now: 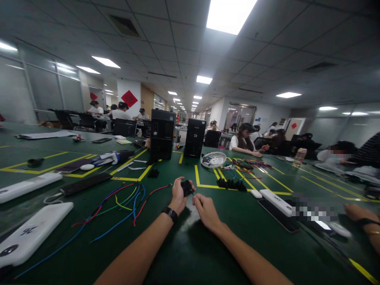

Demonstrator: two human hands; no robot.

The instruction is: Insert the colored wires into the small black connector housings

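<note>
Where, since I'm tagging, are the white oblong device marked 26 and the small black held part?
White oblong device marked 26 [46, 225]: head view, top face.
Small black held part [186, 188]: head view, visible side.

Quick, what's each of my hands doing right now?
Left hand: holding a small black part.
Right hand: closed, fingertips pinching a thin blue piece.

Tbl [166, 253] green w/ yellow lines; held pc [187, 188] prob. black.

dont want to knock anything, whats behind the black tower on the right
Past the right edge of the black tower, a dark chair and a person show farther back. Whatever is directly behind it is hidden.
</note>
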